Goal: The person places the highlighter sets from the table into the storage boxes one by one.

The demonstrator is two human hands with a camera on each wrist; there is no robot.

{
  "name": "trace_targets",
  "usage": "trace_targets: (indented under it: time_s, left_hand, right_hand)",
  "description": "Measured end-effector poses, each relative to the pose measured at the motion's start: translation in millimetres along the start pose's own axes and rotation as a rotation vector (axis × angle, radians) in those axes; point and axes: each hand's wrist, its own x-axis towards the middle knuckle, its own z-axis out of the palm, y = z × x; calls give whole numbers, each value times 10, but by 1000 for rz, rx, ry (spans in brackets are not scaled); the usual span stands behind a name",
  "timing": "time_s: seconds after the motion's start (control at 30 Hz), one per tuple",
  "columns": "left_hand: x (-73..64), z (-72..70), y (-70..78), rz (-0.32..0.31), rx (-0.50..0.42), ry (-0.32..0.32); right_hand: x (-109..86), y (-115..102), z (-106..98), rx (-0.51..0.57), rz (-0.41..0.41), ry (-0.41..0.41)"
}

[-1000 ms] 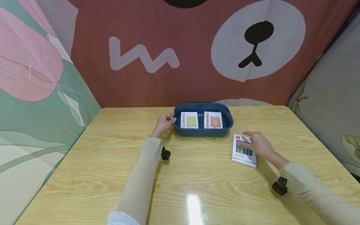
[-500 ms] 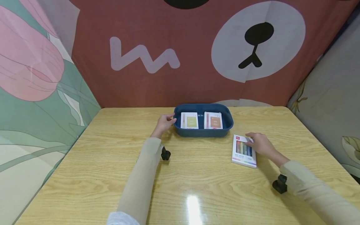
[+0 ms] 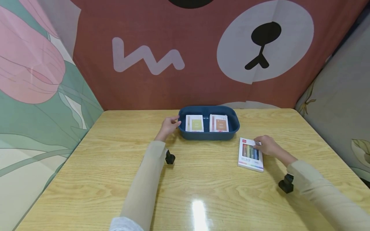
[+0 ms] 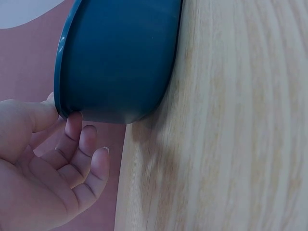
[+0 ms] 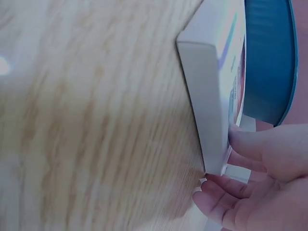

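Near the back of the table stands a dark blue plastic bin. My left hand pinches its left rim; in the left wrist view the thumb is at the rim and a fingertip touches below it. Two small boxes lie inside the bin, one with a yellow-green panel, the other with an orange panel. Flat on the table to the right is a white crayon box picturing coloured sticks. My right hand holds its far right corner, thumb on top and fingers at the edge.
The wooden table reaches back to a red-brown cloth with a bear face. A floral cloth hangs at the left and a pale one at the right.
My right hand has shifted slightly right, from over the crayon box to its far right corner, and the thumb has drawn in. The left hand and the bin have stayed put.
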Motion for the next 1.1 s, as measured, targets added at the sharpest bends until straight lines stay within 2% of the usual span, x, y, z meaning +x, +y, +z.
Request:
trace_targets:
  time_s: [0.17, 0.33, 0.57, 0.73, 0.83, 0.97, 1.1]
  left_hand:
    - [0, 0, 0, -4, -4, -1]
    - [3, 2, -6, 4, 1, 1]
    - [6, 3, -9, 8, 3, 3]
    - [7, 3, -18, 16, -1, 11]
    - [8, 5, -18, 19, 4, 15]
    - [0, 7, -11, 22, 10, 19]
    - [-1, 9, -7, 22, 11, 19]
  right_hand:
    - [7, 15, 11, -16, 2, -11]
    - [-7, 48, 2, -6, -29, -7]
    - [-22, 57, -112, 74, 31, -87]
    - [-66, 47, -177, 244, 90, -80]
    - [-88, 45, -179, 382, 163, -93]
    - [-86, 51, -169, 474, 243, -117]
    - [-74, 55, -167, 521, 274, -100]
